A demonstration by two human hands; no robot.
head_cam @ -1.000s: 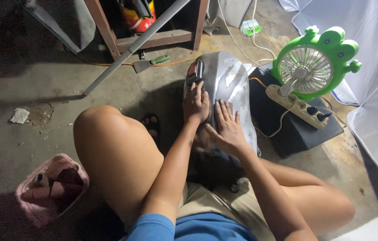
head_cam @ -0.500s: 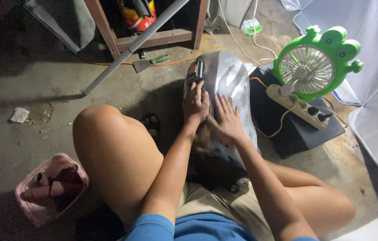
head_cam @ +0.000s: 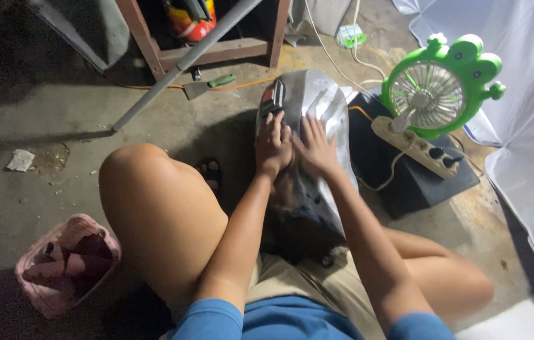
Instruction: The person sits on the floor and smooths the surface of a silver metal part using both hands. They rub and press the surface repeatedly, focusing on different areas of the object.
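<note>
A person sits on the concrete floor [head_cam: 59, 135] with a rounded, bare silvery metal shell, shaped like a motorcycle tank [head_cam: 317, 104], lying lengthwise between the knees, its far end towards a green frog-shaped electric fan [head_cam: 434, 88]. The left hand [head_cam: 272, 143] presses on the shell's left flank just below a dark rectangular patch; its fingers [head_cam: 278, 124] are curled down flat, and whether anything lies under the palm cannot be told. The right hand [head_cam: 315, 149] lies spread and flat on the crown, grasping nothing. This looks like hand-rubbing of the metal surface. A pink plastic basket of rolled brownish sheets [head_cam: 65, 263] sits by the left knee, well apart.
</note>
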